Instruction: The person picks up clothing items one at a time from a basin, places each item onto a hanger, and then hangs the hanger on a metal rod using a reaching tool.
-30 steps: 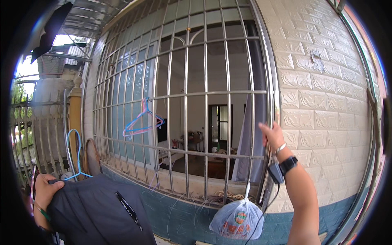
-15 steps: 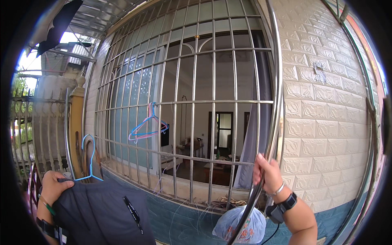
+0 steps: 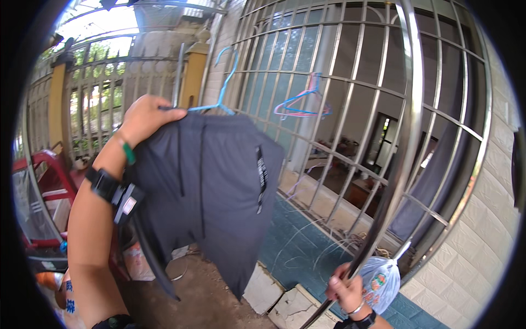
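My left hand (image 3: 148, 116) is closed on the waistband corner of dark grey shorts (image 3: 230, 175), which hang down with two drawstrings and a zip pocket at the side. A light-blue hanger (image 3: 221, 103) rises from inside the waistband, its hook up and on nothing. Low on the right, my right hand (image 3: 347, 289) is wrapped round a long, shiny metal pole (image 3: 384, 216) that slants up past the window bars. Beside that hand hangs a tied, pale plastic bag (image 3: 382, 282) with a coloured print.
Blue and pink hangers (image 3: 304, 104) hang on the barred window (image 3: 378, 96). Loose wires (image 3: 307, 230) trail over the teal wall base. Broken pale blocks (image 3: 296, 307) lie below. A red frame (image 3: 46, 164) stands at the left before a fence (image 3: 101, 104).
The view has swung left and down. My left hand has raised the shorts and hanger toward the middle. My right hand is lower on the pole, which leans more.
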A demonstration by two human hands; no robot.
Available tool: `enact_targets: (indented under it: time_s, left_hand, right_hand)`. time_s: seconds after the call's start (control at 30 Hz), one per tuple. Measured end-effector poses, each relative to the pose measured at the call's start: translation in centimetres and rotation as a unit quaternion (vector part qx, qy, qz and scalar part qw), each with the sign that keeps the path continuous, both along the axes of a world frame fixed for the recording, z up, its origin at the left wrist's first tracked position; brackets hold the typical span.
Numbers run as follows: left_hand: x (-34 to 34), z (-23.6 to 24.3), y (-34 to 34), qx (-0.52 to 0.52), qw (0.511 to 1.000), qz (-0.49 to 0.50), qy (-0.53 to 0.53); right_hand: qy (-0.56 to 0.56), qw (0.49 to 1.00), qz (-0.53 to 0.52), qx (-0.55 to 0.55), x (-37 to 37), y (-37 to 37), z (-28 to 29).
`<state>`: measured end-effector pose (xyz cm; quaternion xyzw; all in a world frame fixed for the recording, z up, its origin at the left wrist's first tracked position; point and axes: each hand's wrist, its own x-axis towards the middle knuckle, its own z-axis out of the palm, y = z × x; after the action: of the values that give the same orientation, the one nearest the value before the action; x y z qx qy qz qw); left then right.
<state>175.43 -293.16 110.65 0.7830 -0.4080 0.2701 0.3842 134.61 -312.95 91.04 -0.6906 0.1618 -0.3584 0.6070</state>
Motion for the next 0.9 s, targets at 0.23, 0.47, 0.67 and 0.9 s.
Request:
enact_targets:
  time_s: [0.23, 0.47, 0.67, 0.9]
  left_hand:
    - [0.4, 3.5, 1.7, -0.012, 0.993, 0.108, -0.049]
    - [-1.2, 7.0, 3.4, -0.015, 0.985, 0.165, -0.044]
    - [-2.0, 8.3, 3.8, -0.021, 0.976, 0.206, -0.065]
    - [-2.5, 8.5, 4.6, -0.032, 0.977, 0.183, -0.102]
  right_hand:
    - [0.033, 0.967, 0.209, 0.141, 3.7, 1.5, -9.5]
    - [0.058, 0.97, 0.219, 0.083, 3.8, 4.5, -13.0]
    - [0.07, 0.911, 0.366, 0.176, 4.3, 6.0, -12.5]
    - [0.125, 0.836, 0.479, 0.236, 5.4, 6.1, -12.0]
